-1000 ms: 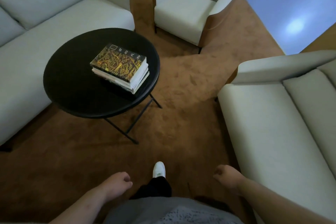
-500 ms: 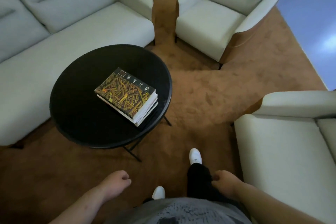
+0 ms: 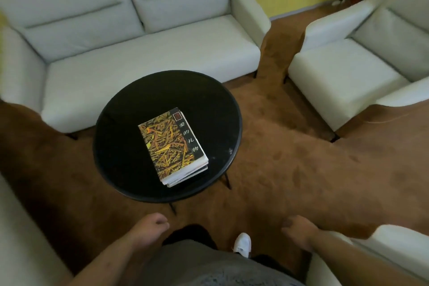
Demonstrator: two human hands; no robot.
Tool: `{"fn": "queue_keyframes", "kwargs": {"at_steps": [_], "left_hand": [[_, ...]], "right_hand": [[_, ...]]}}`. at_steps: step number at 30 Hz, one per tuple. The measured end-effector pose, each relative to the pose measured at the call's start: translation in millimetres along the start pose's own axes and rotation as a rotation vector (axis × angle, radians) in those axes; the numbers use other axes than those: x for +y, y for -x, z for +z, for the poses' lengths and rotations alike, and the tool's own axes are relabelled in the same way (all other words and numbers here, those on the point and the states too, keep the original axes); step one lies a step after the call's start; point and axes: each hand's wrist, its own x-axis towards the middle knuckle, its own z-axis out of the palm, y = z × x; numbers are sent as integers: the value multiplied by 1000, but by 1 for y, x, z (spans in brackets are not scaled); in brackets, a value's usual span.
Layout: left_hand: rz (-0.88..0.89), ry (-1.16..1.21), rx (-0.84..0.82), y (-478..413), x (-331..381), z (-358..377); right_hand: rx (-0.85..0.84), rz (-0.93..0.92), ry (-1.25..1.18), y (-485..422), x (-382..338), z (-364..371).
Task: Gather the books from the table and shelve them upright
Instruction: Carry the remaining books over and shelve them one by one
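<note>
Standing closer to the table (image 3: 120, 146) than half a second ago: it sat left of centre then, and now it is mid-view with the sofa (image 3: 139, 53) square beyond it. The stack of books (image 3: 173, 146) appears turned in the view, with its long edge now running nearly away from the person. Two white shoes showed before. Now only one shoe (image 3: 242, 244) is visible, on the near side of the table. Both hands hang much as they did.

Counts:
- One round black table on thin dark legs.
- One stack of books lying flat on the table top, a little right of its centre. There are several layers of page edges, but I cannot tell the exact number.
- One sofa beyond the table.
- One armchair (image 3: 343, 72) to the table's far right.
- Two more pale seats, cut off by the frame: one seat (image 3: 16, 227) near-left of the table, the other seat (image 3: 394, 248) near-right.
- Brown carpet (image 3: 290, 158) under everything.

Writing: the top cover has a yellow-orange tangle pattern. The dark strip along its right edge reads 爱的礼物, with a small red-framed mark above that is too blurred to read.

Hands: the left hand (image 3: 151, 227) and right hand (image 3: 297, 227) are both on the near side of the table, well apart from the books. Their fingers are loosely curled and hold nothing.
</note>
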Motion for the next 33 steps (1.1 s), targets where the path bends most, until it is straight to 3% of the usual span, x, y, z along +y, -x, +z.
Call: {"fn": "queue_keyframes", "kwargs": {"at_steps": [6, 12, 16, 22, 28, 33], "left_hand": [[-1, 231, 174, -2, 9, -28], [-103, 922, 241, -33, 34, -69], [-45, 1161, 211, -55, 53, -88], [-114, 1461, 33, -85, 67, -99], [-166, 1686, -1, -98, 70, -87], [-201, 1659, 104, -96, 89, -81]], "right_hand": [[-11, -164, 61, -23, -80, -58], [-33, -319, -101, -26, -188, -100], [-139, -389, -286, -37, -257, -112], [-333, -305, -512, -85, -321, -99], [-444, -169, -644, -108, -323, -87], [-471, -56, -740, -123, -321, -70]]}}
